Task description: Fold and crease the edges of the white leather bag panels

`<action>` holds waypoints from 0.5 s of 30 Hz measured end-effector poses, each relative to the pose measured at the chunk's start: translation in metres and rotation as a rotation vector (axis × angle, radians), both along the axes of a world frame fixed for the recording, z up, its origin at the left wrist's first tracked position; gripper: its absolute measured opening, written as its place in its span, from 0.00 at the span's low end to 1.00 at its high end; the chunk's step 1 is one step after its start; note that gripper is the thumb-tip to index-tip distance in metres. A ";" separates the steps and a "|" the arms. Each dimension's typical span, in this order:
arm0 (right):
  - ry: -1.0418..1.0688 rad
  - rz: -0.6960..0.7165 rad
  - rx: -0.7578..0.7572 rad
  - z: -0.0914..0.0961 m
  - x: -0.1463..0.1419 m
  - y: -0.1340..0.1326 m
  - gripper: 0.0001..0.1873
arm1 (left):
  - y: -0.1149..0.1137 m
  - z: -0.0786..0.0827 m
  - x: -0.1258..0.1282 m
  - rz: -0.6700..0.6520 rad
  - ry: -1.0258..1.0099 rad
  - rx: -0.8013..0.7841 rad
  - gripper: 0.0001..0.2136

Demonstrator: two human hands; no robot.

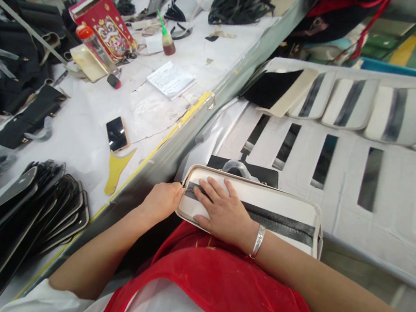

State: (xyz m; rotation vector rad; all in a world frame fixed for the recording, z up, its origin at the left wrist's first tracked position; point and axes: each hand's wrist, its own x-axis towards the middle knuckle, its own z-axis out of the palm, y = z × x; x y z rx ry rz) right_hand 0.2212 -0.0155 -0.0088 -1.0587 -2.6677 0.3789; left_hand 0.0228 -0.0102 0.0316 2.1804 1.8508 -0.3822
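A handbag [287, 202] lies before me at the edge of the slatted white surface. Its upward side is a white rectangular panel with rounded corners, a raised pale rim and a dark lengthwise stripe. Behind it shows a black part with a plastic-wrapped handle [239, 169]. My left hand [162, 200] is closed at the bag's left end, its fingertips at the rim; a smaller item in the pinch cannot be made out. My right hand [219, 207] rests flat on the white panel, fingers spread, over the left part of the stripe.
Striped white panels [396, 114] line the back of the slatted surface [339, 217], beside a black-and-beige piece [275, 88]. On the left table are a phone [117, 133], a yellow Y-shaped tool [117, 169], stacked black panels [31, 223], a notepad [171, 79] and a green-tipped bottle [167, 43].
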 end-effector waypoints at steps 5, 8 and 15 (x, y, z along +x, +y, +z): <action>0.007 -0.005 0.001 0.000 0.000 -0.001 0.32 | -0.003 -0.002 -0.005 0.013 -0.143 0.012 0.15; 0.010 -0.004 -0.011 0.001 0.000 0.000 0.33 | -0.003 0.000 -0.011 0.045 -0.337 -0.017 0.15; 0.017 0.000 -0.016 0.000 0.002 0.000 0.33 | 0.005 -0.021 -0.029 0.345 -0.952 -0.279 0.18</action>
